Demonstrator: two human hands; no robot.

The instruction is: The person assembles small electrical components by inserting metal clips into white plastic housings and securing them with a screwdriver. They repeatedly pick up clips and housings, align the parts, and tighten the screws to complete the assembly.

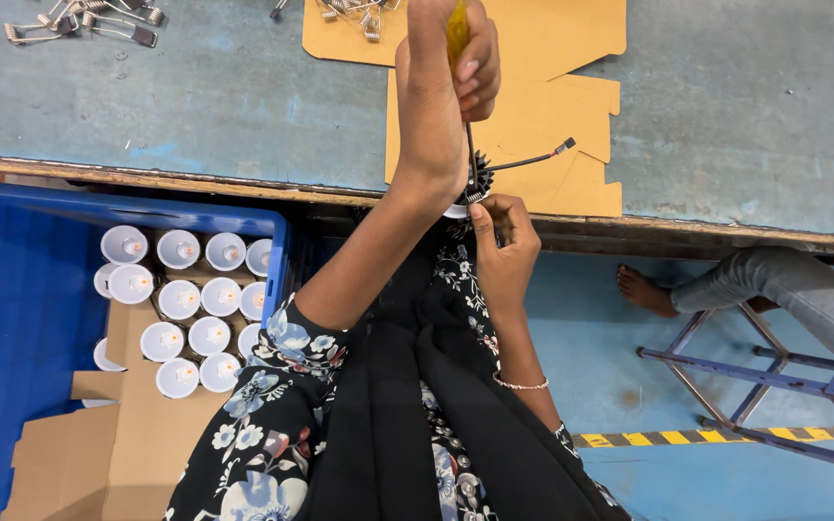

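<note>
My left hand (436, 106) is clamping the yellow-handled screwdriver (458, 34) upright; my right hand (504, 241), fingers pinching, is steadying the small black finned part (480, 181).

screwdriver (457, 34): glossy yellow plastic | sheet (542, 96): matt brown cardboard | crate (12, 289): smooth blue plastic | bench (224, 96): scuffed paint

I see my left hand (470, 58) gripping a yellow-handled screwdriver (458, 34) upright over a small black finned part (478, 181), which my right hand (504, 241) pinches at the blue workbench (195, 96) edge. White cups (185, 299) fill the blue crate (12, 309) beside me.
</note>
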